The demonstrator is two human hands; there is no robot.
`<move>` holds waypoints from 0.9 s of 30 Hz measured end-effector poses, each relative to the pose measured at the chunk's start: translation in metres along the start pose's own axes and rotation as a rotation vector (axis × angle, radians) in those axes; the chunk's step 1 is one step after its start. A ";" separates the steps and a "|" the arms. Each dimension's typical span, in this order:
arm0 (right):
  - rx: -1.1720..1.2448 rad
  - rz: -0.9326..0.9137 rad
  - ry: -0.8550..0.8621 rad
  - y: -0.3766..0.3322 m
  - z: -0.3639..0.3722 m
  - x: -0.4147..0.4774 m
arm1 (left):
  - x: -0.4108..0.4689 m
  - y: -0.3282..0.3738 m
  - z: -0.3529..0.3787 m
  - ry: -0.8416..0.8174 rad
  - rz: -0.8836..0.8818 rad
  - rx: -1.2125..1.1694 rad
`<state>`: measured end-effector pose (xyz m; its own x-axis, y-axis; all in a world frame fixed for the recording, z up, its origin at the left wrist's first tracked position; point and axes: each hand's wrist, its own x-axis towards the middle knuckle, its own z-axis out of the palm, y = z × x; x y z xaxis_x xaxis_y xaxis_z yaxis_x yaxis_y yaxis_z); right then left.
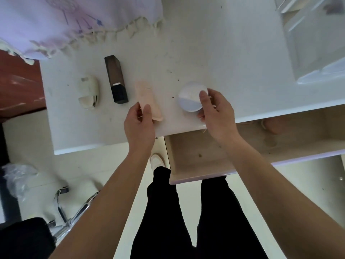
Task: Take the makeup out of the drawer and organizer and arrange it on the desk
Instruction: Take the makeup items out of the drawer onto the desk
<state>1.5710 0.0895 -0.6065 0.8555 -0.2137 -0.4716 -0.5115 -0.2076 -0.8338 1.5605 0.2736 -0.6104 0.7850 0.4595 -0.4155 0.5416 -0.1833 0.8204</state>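
pinching peach case [148,100] with left hand [139,120], gripping round white jar [192,99] with right hand [216,113], both at counter [205,53] near edge; could tip into open drawer [196,156] if nudged nearer

It looked like a home dressing corner: a white desk [205,53] with a dark lipstick [116,79] on it, its drawer [196,161] open at 4 o'clock, and a fringed lilac cloth [56,21] at 11 o'clock.

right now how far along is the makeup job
Done: cream case and dark tube lie on the desk. In hand: left hand grips a pink stick, right hand a round jar, both at the desk. Left: one pinkish item in the open drawer.
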 end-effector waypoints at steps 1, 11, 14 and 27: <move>-0.019 -0.009 -0.036 -0.001 0.005 0.001 | 0.003 0.000 -0.001 -0.006 -0.004 0.016; 0.013 -0.044 0.039 0.020 -0.016 -0.029 | -0.055 -0.023 0.007 -0.035 0.399 0.266; -0.135 0.008 0.019 0.046 -0.050 -0.039 | -0.076 -0.046 0.018 -0.346 0.589 0.457; -1.218 -0.022 -0.260 0.121 -0.084 0.041 | -0.035 -0.067 0.109 -0.480 0.317 1.177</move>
<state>1.5375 -0.0246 -0.7025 0.7844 -0.0325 -0.6195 -0.1195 -0.9878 -0.0995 1.5298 0.1752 -0.6937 0.8220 -0.0519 -0.5671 0.0596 -0.9825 0.1764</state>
